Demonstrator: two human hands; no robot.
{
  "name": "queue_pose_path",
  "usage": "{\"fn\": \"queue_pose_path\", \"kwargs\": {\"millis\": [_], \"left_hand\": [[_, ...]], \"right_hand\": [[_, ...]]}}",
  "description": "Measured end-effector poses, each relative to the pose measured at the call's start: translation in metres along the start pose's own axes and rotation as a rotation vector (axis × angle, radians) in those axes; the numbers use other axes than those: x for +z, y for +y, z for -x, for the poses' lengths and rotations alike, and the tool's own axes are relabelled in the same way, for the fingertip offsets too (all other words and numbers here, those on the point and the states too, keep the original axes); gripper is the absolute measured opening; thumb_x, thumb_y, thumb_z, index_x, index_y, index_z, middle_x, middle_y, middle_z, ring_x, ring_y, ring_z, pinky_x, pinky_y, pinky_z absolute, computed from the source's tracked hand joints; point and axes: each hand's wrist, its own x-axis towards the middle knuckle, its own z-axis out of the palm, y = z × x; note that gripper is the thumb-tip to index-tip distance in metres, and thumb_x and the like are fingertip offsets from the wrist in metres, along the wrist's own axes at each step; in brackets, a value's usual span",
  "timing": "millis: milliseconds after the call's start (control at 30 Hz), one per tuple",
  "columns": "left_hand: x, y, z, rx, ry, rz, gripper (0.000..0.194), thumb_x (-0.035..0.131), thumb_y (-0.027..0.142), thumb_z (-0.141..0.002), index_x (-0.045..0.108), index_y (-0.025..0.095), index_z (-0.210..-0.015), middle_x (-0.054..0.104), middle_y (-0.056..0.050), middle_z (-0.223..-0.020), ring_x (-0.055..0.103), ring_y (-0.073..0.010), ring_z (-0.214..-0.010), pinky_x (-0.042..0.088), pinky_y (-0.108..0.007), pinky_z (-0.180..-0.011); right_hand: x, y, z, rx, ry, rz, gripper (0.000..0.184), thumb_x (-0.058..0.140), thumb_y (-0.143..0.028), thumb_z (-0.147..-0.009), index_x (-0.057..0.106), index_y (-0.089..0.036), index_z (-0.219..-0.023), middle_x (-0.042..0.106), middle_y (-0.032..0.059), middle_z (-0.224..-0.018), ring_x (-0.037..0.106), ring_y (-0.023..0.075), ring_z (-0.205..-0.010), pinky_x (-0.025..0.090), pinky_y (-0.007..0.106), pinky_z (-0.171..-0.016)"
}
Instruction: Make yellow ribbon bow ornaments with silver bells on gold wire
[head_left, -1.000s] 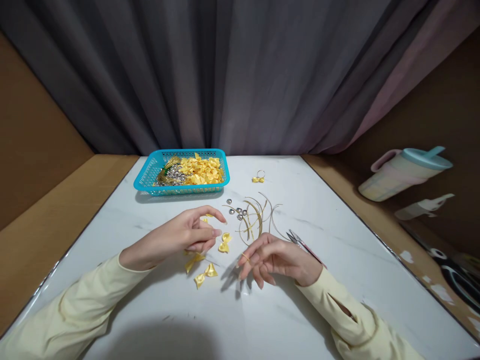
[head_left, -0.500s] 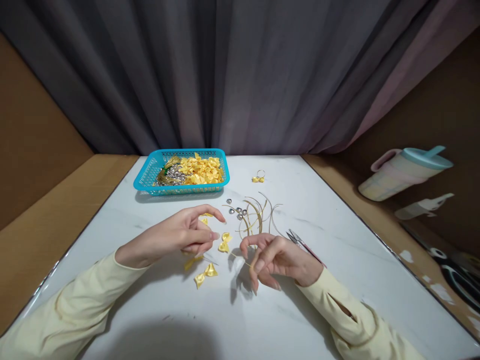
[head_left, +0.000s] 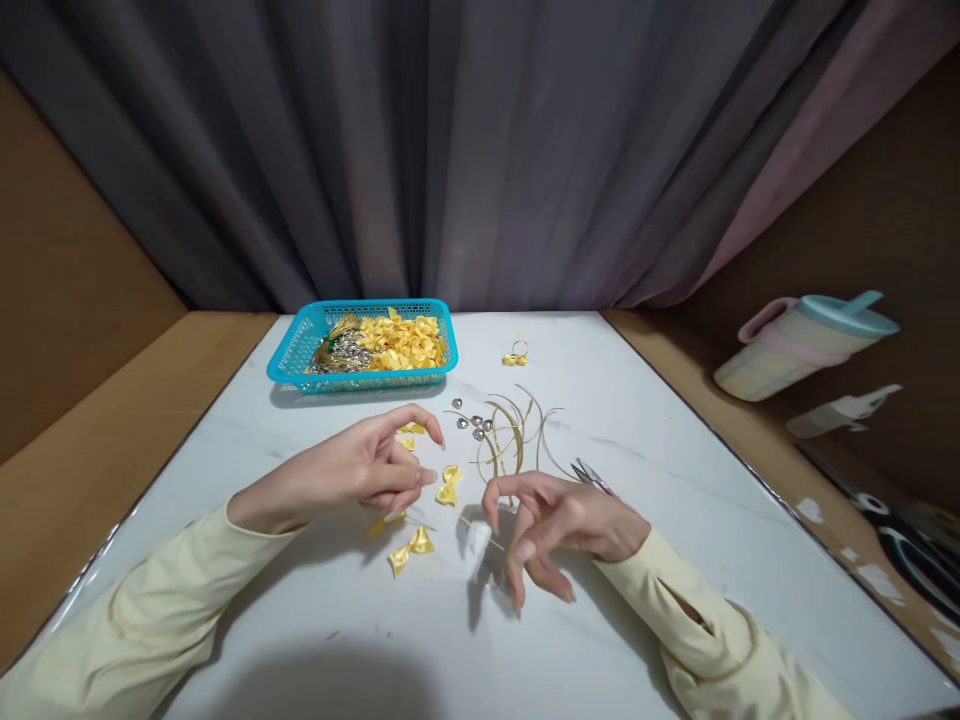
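My left hand (head_left: pixel 371 465) hovers over the table left of a yellow satin bow (head_left: pixel 449 485), index finger arched out, thumb and other fingers pressed together. What they hold, if anything, is hidden. A thin grey sliver (head_left: pixel 421 523) shows below that hand. Fingers apart, my right hand (head_left: pixel 559 530) is beside a short gold wire (head_left: pixel 495 544) with a white piece (head_left: pixel 477 538) at its middle. Whether a fingertip touches the wire is unclear. Another yellow bow (head_left: pixel 411 551) lies nearer me; more bows are partly covered by my left hand.
A blue basket (head_left: pixel 360 380) at the back holds yellow bows, silver beads and gold wires. Silver beads (head_left: pixel 478 423), loose curved wires (head_left: pixel 517 430) and scissors (head_left: pixel 592 474) lie mid-table. A ring with a bow (head_left: pixel 515 358) sits farther back. A tumbler (head_left: pixel 787 350) stands right.
My right hand's fingers have spread and dropped slightly toward me. The gold wire has shifted a little toward me, away from the bow. My left hand has barely moved.
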Motion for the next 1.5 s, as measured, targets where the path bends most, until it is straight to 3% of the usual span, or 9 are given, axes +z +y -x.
{"fn": "queue_pose_path", "kwargs": {"millis": [100, 200, 333, 467, 633, 800, 1267, 1367, 1500], "left_hand": [[0.002, 0.005, 0.005, 0.037, -0.014, -0.128, 0.021, 0.051, 0.026, -0.086, 0.041, 0.020, -0.104, 0.047, 0.009, -0.050, 0.034, -0.0078, -0.047, 0.027, -0.019, -0.047], [0.010, 0.013, 0.008, 0.139, -0.078, -0.335, 0.016, 0.042, 0.024, -0.091, 0.042, 0.021, -0.107, 0.049, 0.008, -0.053, 0.044, -0.0093, -0.051, 0.033, -0.020, -0.052], [0.030, 0.022, 0.005, 0.342, -0.212, -0.789, 0.016, 0.037, 0.015, -0.090, 0.045, 0.018, -0.104, 0.060, 0.001, -0.069, 0.053, -0.0114, -0.055, 0.037, -0.021, -0.054], [0.059, 0.014, 0.001, 0.636, -0.237, -1.223, 0.030, 0.046, 0.001, -0.076, 0.050, 0.017, -0.101, 0.065, -0.007, -0.097, 0.061, -0.0176, -0.077, 0.041, -0.024, -0.062], [0.087, -0.018, -0.003, 0.786, -0.104, -1.577, 0.014, 0.043, 0.005, -0.080, 0.054, 0.014, -0.084, 0.062, -0.004, -0.058, 0.053, -0.0167, -0.047, 0.030, -0.027, -0.043], [0.093, -0.039, -0.006, 0.955, 0.013, -1.624, 0.025, 0.047, 0.006, -0.079, 0.053, 0.007, -0.103, 0.060, -0.006, -0.057, 0.053, -0.0194, -0.047, 0.029, -0.030, -0.040], [0.097, -0.048, -0.005, 1.204, 0.065, -1.427, 0.020, 0.044, 0.007, -0.085, 0.062, 0.008, -0.094, 0.062, -0.006, -0.067, 0.051, -0.0135, -0.056, 0.044, -0.027, -0.059], [0.093, -0.052, 0.011, 1.164, 0.137, -1.388, 0.021, 0.042, 0.012, -0.091, 0.059, 0.009, -0.103, 0.058, -0.012, -0.115, 0.053, -0.0183, -0.101, 0.044, -0.027, -0.081], [0.075, -0.069, 0.029, 0.633, 0.459, -1.273, 0.017, 0.040, 0.017, -0.093, 0.056, 0.011, -0.090, 0.062, -0.010, -0.085, 0.056, -0.0216, -0.080, 0.045, -0.033, -0.069]], "right_hand": [[0.000, -0.015, 0.017, 0.126, 0.190, 0.281, 0.042, 0.075, -0.027, -0.067, 0.054, -0.011, -0.100, 0.072, 0.0099, -0.079, 0.067, 0.0159, -0.058, 0.052, 0.024, -0.051], [0.004, -0.026, 0.019, -0.021, 0.476, 0.429, 0.039, 0.062, -0.042, -0.079, 0.059, -0.009, -0.100, 0.070, 0.0147, -0.094, 0.068, 0.0177, -0.078, 0.051, 0.029, -0.070], [0.023, -0.018, -0.007, -0.076, 0.311, 0.156, 0.052, 0.045, -0.057, -0.084, 0.066, -0.010, -0.085, 0.070, 0.0082, -0.083, 0.065, 0.0146, -0.080, 0.045, 0.030, -0.085], [0.047, -0.006, -0.034, 0.077, 0.435, -0.045, 0.045, 0.061, -0.054, -0.076, 0.061, -0.012, -0.059, 0.055, -0.0029, -0.050, 0.049, 0.0066, -0.044, 0.043, 0.021, -0.055], [0.055, -0.009, -0.033, -0.063, 0.478, -0.148, 0.014, 0.073, -0.025, -0.072, 0.068, -0.012, -0.072, 0.067, 0.0038, -0.071, 0.061, 0.0117, -0.065, 0.045, 0.022, -0.070], [0.041, -0.013, -0.017, -0.180, 0.577, -0.162, 0.012, 0.074, -0.023, -0.071, 0.069, -0.013, -0.074, 0.064, 0.0038, -0.069, 0.060, 0.0114, -0.066, 0.046, 0.023, -0.072], [0.031, -0.021, 0.018, -0.363, 0.777, -0.096, 0.014, 0.074, -0.027, -0.071, 0.063, -0.017, -0.067, 0.052, -0.0025, -0.066, 0.045, 0.0070, -0.056, 0.042, 0.020, -0.057], [0.037, -0.023, 0.030, -0.322, 0.855, 0.119, 0.020, 0.071, -0.034, -0.072, 0.064, -0.017, -0.065, 0.046, -0.0031, -0.056, 0.031, 0.0064, -0.046, 0.035, 0.022, -0.046], [0.042, -0.017, 0.049, -0.181, 1.005, 0.372, 0.028, 0.065, -0.044, -0.076, 0.070, -0.017, -0.081, 0.030, -0.0072, -0.037, 0.021, 0.0075, -0.039, 0.026, 0.025, -0.040]]}}
